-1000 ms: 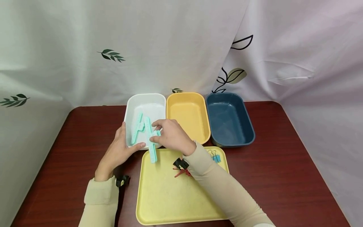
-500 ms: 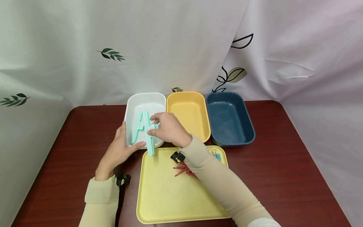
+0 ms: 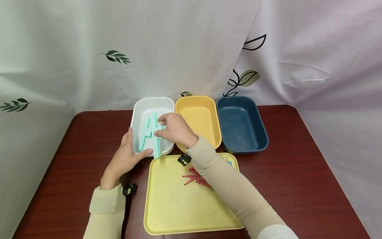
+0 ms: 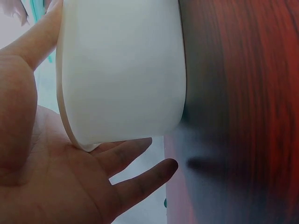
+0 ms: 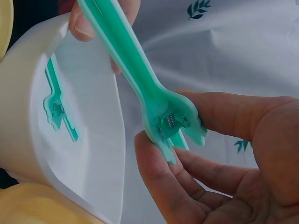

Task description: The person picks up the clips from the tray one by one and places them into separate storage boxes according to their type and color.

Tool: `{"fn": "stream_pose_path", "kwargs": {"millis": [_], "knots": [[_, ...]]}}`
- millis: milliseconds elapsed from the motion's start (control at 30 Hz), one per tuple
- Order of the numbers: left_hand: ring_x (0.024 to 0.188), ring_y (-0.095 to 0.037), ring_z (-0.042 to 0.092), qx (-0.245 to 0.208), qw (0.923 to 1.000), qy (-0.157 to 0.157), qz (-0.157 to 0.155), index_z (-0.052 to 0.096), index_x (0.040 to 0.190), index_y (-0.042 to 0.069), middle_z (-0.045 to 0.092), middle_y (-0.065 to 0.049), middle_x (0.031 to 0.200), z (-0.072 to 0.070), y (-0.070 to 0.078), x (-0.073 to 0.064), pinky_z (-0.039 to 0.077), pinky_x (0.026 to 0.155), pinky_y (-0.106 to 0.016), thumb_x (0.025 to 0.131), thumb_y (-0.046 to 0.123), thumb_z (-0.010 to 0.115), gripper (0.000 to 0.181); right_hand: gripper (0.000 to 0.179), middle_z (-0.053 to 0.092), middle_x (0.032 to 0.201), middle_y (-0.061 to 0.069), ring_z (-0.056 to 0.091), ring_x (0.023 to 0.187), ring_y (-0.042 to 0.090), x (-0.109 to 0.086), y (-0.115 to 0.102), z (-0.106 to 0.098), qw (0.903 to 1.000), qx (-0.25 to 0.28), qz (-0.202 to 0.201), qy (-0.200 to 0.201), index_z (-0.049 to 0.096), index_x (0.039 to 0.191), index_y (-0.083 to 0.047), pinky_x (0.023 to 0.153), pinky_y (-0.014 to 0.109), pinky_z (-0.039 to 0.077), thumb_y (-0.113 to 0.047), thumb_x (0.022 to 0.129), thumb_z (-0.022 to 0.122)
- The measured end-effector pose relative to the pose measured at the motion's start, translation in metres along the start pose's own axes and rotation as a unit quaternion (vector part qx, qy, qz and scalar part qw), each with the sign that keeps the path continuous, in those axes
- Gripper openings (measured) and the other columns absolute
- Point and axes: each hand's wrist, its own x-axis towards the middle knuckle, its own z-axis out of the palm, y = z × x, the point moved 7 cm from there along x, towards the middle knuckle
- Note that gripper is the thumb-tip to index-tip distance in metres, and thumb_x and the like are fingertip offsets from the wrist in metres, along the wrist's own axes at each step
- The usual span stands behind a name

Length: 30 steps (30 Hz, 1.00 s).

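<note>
Right hand (image 3: 176,130) pinches long mint-green plastic clip (image 3: 156,143) by handles (image 5: 190,112), centre-left; likely light, stiff, best held there. Spread left hand (image 3: 122,160) touches white rectangular plastic bin (image 3: 153,103).

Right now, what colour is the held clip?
The clip is mint green, clearest in the right wrist view.

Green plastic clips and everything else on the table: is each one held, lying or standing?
White plastic bin: standing, left hand touching it.
Long mint-green plastic clip: held by the right hand.
Other mint-green clip: lying in the white bin.
Orange-yellow plastic bin: standing.
Dark-blue plastic bin: standing.
Pale-yellow rectangular tray: lying flat.
Red clothespins: lying on the tray, partly hidden.
Blue binder clip: on the tray, mostly hidden.
</note>
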Motion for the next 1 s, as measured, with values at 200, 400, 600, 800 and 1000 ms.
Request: {"fn": "stream_pose_path", "kwargs": {"millis": [200,400,600,800,1000], "knots": [[0.141,-0.045,0.030,0.005,1.0000,0.000,0.000,-0.015,0.159,0.010,0.002,-0.021,0.166,-0.001,-0.001,0.001,0.036,0.105,-0.065,0.091,0.051,0.070,0.117,0.049,0.071,0.114,0.008,0.065,0.100,0.015,0.007,-0.001,0.001,0.9999,0.004,0.010,0.003,0.067,0.130,-0.003,0.077,0.021,0.053,-0.027,0.089,0.079],[0.140,-0.045,0.032,0.007,1.0000,-0.001,-0.002,-0.015,0.159,0.008,0.002,-0.022,0.165,0.000,-0.002,0.000,0.035,0.105,-0.065,0.092,0.051,0.069,0.116,0.048,0.072,0.114,0.008,0.065,0.098,0.014,0.014,0.000,0.000,0.9998,0.008,0.017,0.008,0.067,0.129,-0.002,0.073,0.020,0.052,-0.026,0.089,0.079],[0.139,-0.045,0.033,0.008,1.0000,-0.002,-0.004,-0.015,0.159,0.008,0.001,-0.021,0.166,0.000,-0.002,0.000,0.036,0.105,-0.065,0.092,0.052,0.069,0.116,0.049,0.072,0.116,0.009,0.067,0.098,0.015,0.019,0.001,-0.002,0.9998,0.005,0.017,0.014,0.067,0.129,-0.002,0.073,0.021,0.053,-0.026,0.088,0.080],[0.139,-0.045,0.034,0.007,0.9999,-0.004,-0.012,-0.016,0.159,0.009,0.001,-0.022,0.165,0.000,-0.003,0.000,0.035,0.105,-0.065,0.091,0.053,0.069,0.117,0.048,0.072,0.116,0.009,0.067,0.103,0.016,0.028,0.002,-0.003,0.9996,-0.001,0.019,0.021,0.069,0.127,-0.002,0.079,0.023,0.055,-0.026,0.087,0.080],[0.139,-0.044,0.034,0.002,0.9999,-0.006,-0.012,-0.017,0.159,0.010,0.001,-0.021,0.166,0.001,-0.002,0.000,0.036,0.105,-0.065,0.091,0.054,0.069,0.118,0.048,0.072,0.115,0.009,0.066,0.102,0.016,0.035,0.006,-0.001,0.9994,0.001,0.029,0.017,0.069,0.127,-0.001,0.079,0.024,0.056,-0.026,0.088,0.080]]}}
